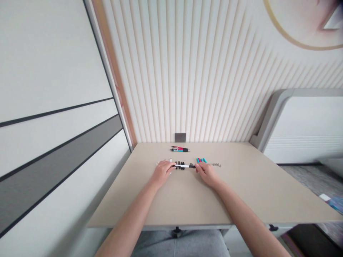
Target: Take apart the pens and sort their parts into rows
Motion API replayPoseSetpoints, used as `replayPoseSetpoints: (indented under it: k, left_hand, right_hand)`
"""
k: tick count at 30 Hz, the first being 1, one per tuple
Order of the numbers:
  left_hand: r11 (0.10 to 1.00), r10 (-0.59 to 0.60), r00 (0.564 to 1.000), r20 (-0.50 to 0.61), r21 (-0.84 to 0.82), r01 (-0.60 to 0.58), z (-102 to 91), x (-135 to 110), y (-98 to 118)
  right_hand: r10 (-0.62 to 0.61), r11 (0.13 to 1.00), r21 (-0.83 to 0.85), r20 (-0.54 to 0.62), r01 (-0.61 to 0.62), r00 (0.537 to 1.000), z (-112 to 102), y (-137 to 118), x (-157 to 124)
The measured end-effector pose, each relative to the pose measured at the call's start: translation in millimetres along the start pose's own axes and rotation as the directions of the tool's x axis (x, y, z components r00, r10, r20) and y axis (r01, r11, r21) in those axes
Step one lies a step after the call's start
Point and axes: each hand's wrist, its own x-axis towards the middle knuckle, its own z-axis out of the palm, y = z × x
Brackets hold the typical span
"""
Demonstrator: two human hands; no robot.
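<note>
— What is grasped?
— Left hand and right hand each pinch one end of a black-and-white pen, over the surface.
— Outward?
— Black parts show beneath; from the pen, coloured tubes lie at two o'clock, grey pieces at three, coloured pens at twelve.

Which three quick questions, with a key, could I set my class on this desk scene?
1. What do the left hand and the right hand hold between them?
2. True or false: the spare pens lie between the hands and the wall.
3. The short pieces just beyond the right hand are: A) yellow and green; B) red and blue; C) all white.

Key: 1. A black-and-white pen. 2. True. 3. B.
</note>
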Motion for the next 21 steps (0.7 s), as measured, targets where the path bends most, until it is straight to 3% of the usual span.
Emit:
replayPoseSetpoints:
  k: [4,10,14,21]
  left_hand:
    - [1.000,0.019,1.000,0.016,0.005,-0.019,0.9,-1,-3]
    - [0.997,0.072,0.994,0.082,0.020,-0.074,0.8,-2,-6]
    - [0.999,0.048,0.996,0.074,0.000,-0.048,1.9,-2,-6]
    - [0.999,0.038,0.998,0.059,0.009,-0.039,3.7,-2,-5]
  right_hand:
    - [0.035,0.999,0.021,0.066,-0.037,0.997,2,3,2]
    - [-0.030,0.999,-0.012,0.011,0.031,0.999,4,8,3]
    - [-0.029,1.000,-0.007,-0.029,0.029,0.999,7,5,0]
    - [-0.099,0.995,-0.006,0.088,0.100,0.991,3,-6,1]
